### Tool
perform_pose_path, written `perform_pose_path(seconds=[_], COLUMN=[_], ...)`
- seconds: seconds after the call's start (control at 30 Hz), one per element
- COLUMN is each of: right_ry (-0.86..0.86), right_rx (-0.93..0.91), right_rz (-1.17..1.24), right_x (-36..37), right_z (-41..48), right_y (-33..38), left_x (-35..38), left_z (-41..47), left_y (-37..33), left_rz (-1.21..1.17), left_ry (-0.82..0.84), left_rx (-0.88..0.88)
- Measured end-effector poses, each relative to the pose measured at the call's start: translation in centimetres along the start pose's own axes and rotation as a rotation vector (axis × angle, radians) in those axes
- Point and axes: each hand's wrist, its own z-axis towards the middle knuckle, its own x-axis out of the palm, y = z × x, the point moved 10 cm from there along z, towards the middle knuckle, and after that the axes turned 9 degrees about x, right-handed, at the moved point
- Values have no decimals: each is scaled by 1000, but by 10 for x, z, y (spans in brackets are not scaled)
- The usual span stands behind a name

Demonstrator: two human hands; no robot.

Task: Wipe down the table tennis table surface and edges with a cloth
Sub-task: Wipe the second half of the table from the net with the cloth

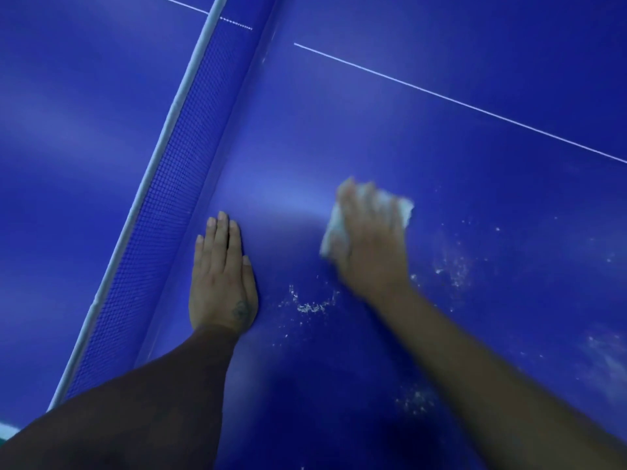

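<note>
The blue table tennis table (458,157) fills the view. My right hand (369,239) presses a white cloth (334,228) flat on the surface at centre right; hand and cloth are motion-blurred, and most of the cloth is hidden under the palm. My left hand (222,279) lies flat on the table, fingers together and holding nothing, close beside the net (169,198). White crumbs and dust (310,307) lie between the two hands and to the right of the cloth.
The net with its white top band (159,154) runs diagonally from lower left to upper centre, splitting the table. A white centre line (458,101) crosses the right half. More dusty smears (451,266) sit at the right.
</note>
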Motion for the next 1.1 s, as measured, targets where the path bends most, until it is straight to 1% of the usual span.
perform_pose_path(seconds=[0.07,0.1,0.17,0.2,0.23,0.3,0.37,0.43,0.53,0.57,0.63,0.77,0.83,0.9,0.93,1.0,1.03,1.07,1.1], right_ry=[35,57,81,76,62,58,40,2,-48,-58,-81,-67,-25,17,31,32,16,-9,-28], right_rx=[-163,-234,-333,-345,-333,-248,-143,-22,223,292,377,386,355,283,233,149,151,208,304], right_rz=[31,42,24,-6,-44,-101,-137,-145,19,76,100,90,84,76,77,66,62,61,75], right_x=[19,24,22,18,12,2,-12,-27,-38,-37,-31,-8,11,28,32,30,26,20,14], right_z=[-60,-76,-71,-54,-31,29,87,126,126,112,70,-40,-98,-137,-142,-125,-109,-89,-70], right_y=[37,48,53,49,41,12,-29,-80,-153,-166,-169,-124,-87,-55,-48,-52,-63,-80,-101], left_x=[1,1,2,2,3,3,3,3,2,2,2,2,2,2,2,2,2,2,2], left_z=[-1,-1,-1,-1,-1,-1,-2,-2,-1,-1,-2,-1,-1,-1,-1,-1,-2,-3,-2], left_y=[0,1,1,1,2,2,2,2,1,1,1,1,2,3,3,3,3,3,3], left_rz=[2,6,8,9,12,20,27,27,22,23,23,16,17,17,21,32,34,34,32], left_ry=[-4,-7,-15,-15,-14,-15,-14,-16,-17,-15,-10,-18,-21,-20,-19,-17,-16,-17,-18], left_rx=[6,7,12,12,10,9,8,5,7,7,4,9,10,7,6,9,9,9,10])
